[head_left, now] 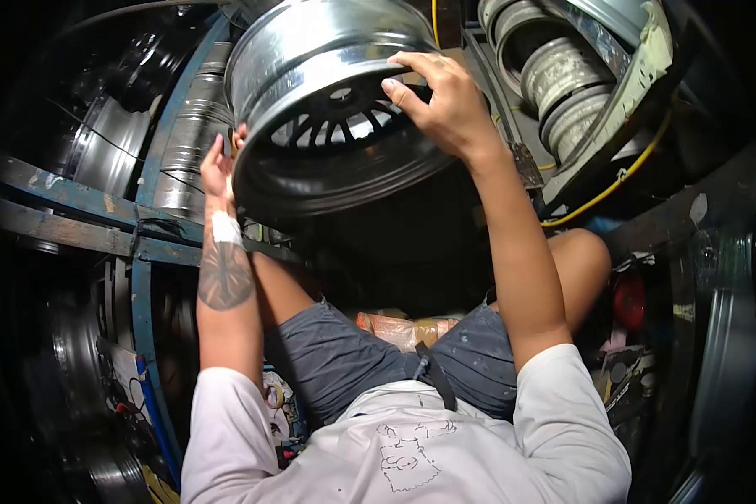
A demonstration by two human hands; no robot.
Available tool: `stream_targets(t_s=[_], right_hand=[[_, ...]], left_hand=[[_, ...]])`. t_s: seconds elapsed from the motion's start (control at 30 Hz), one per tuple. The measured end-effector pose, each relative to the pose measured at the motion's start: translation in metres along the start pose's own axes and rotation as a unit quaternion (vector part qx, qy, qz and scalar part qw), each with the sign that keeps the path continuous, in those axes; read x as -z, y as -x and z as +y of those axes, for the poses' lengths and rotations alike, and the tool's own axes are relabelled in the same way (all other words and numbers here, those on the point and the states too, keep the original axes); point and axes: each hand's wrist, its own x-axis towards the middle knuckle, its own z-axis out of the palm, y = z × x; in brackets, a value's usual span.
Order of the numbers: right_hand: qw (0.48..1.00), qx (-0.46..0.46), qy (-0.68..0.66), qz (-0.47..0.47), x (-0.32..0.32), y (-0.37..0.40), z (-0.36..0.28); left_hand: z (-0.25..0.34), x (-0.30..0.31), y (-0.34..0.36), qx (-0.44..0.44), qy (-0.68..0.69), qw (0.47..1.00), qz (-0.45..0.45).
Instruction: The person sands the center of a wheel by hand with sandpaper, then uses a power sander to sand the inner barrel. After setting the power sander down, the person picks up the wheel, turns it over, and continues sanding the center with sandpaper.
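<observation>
A shiny metal wheel rim (302, 71) with dark inner spokes is tilted in front of me, its open side facing me. My left hand (218, 172) is at the rim's left edge, fingers around its side; part of the hand is hidden behind the metal. On the right, my right hand (449, 105) grips the near lip, its index finger on the outer side and its thumb toward the inside. What supports the rim from behind cannot be seen.
Stacked rims (567, 80) stand on the right beside a yellow hose (601, 200). Further rims (189, 143) fill a blue metal rack (143, 294) on the left. A taped package (403, 330) lies between my legs.
</observation>
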Motion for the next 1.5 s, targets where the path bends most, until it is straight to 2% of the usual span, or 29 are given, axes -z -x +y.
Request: stream_targets(t_s=[0.03,0.13,0.17,0.27,0.3,0.4,0.43,0.47,0.5,0.53,0.63,0.67,0.7,0.73,0.77,0.8,0.87,0.9,0.93,0.97,1.0,1.1,1.17,1.2,1.27,1.3,1.37,1.43,1.5], right_hand=[[1.0,-0.007,0.01,-0.006,0.007,0.003,-0.003],[0.997,-0.071,-0.002,-0.042,0.029,0.003,0.01],[0.994,-0.092,0.017,-0.051,0.035,0.002,0.018],[0.992,-0.117,-0.027,-0.041,0.054,-0.006,0.044],[0.992,-0.115,-0.023,-0.042,0.056,-0.009,0.063],[0.987,-0.125,0.086,-0.053,0.055,-0.019,0.127],[0.988,-0.132,0.041,-0.064,0.047,-0.025,0.209],[0.991,-0.116,0.047,-0.048,0.041,-0.029,0.238],[0.993,-0.1,0.051,-0.033,0.034,-0.033,0.256],[0.99,-0.133,-0.022,-0.031,0.022,-0.036,0.269],[0.987,-0.129,0.088,-0.031,-0.004,-0.055,0.306],[0.99,-0.073,0.12,-0.008,-0.009,-0.063,0.321],[0.99,-0.014,0.142,0.016,-0.036,-0.074,0.322],[0.981,-0.087,0.165,-0.053,-0.028,-0.077,0.255],[0.983,-0.025,0.174,-0.047,-0.045,-0.086,0.273],[0.974,0.1,0.195,-0.055,-0.044,-0.088,0.227],[0.974,0.152,0.17,0.009,-0.062,-0.099,0.314],[0.996,-0.046,-0.056,0.041,-0.07,-0.093,0.35],[0.931,-0.222,-0.27,0.11,-0.073,-0.084,0.288],[0.944,-0.221,-0.221,0.101,-0.075,-0.077,0.26],[0.977,-0.165,-0.12,0.068,-0.07,-0.081,0.246],[0.998,-0.041,0.038,0.002,-0.049,-0.086,0.193],[0.997,0.008,0.069,-0.026,-0.038,-0.092,0.165],[0.996,0.03,0.08,-0.038,-0.035,-0.095,0.155],[0.99,0.074,0.103,-0.065,-0.032,-0.1,0.135],[0.987,0.093,0.109,-0.078,-0.031,-0.101,0.127],[0.979,0.122,0.121,-0.108,-0.032,-0.098,0.111],[0.971,0.146,0.135,-0.134,-0.032,-0.094,0.099],[0.963,0.169,0.145,-0.155,-0.033,-0.093,0.088]], left_hand=[[0.005,-0.009,-0.008,0.027,-0.002,0.999,-0.022],[0.013,-0.013,-0.038,0.11,0.062,0.963,-0.238],[0.01,-0.028,-0.04,0.08,0.051,0.975,-0.202],[-0.005,-0.094,-0.033,0.092,0.019,0.968,-0.232],[-0.008,-0.099,-0.042,0.106,0.073,0.963,-0.237],[-0.038,-0.168,-0.034,-0.013,-0.06,0.996,-0.063],[-0.048,-0.187,-0.031,-0.039,-0.077,0.996,-0.028],[-0.06,-0.212,-0.019,-0.054,-0.064,0.997,0.008],[-0.065,-0.191,-0.045,-0.067,-0.04,0.995,-0.06],[-0.068,-0.192,-0.046,-0.09,-0.035,0.995,-0.036],[-0.085,-0.21,-0.035,-0.153,-0.033,0.987,0.046],[-0.089,-0.211,-0.032,-0.171,-0.031,0.982,0.072],[-0.09,-0.21,-0.029,-0.191,-0.031,0.976,0.096],[-0.09,-0.207,-0.026,-0.211,-0.026,0.97,0.121],[-0.088,-0.203,-0.02,-0.225,-0.013,0.964,0.142],[-0.085,-0.197,-0.012,-0.229,0.02,0.961,0.154],[-0.077,-0.181,0.007,-0.188,0.17,0.956,0.149],[-0.083,-0.175,0.016,-0.196,0.184,0.954,0.133],[-0.093,-0.176,0.021,-0.233,0.195,0.941,0.148],[-0.095,-0.171,0.033,-0.266,0.201,0.929,0.157],[-0.09,-0.164,0.057,-0.276,0.164,0.931,0.174],[-0.072,-0.116,0.161,-0.217,0.094,0.956,0.173],[-0.068,-0.041,0.229,-0.241,0.039,0.952,0.184],[-0.062,-0.006,0.273,-0.179,0.018,0.957,0.228],[-0.087,0.097,0.329,-0.109,-0.108,0.901,0.405],[-0.095,0.146,0.357,-0.003,-0.22,0.846,0.486],[-0.11,0.233,0.401,0.111,-0.561,0.639,0.514],[-0.112,0.249,0.435,0.025,-0.747,0.449,0.489],[-0.124,0.245,0.458,-0.077,-0.716,0.464,0.516]])
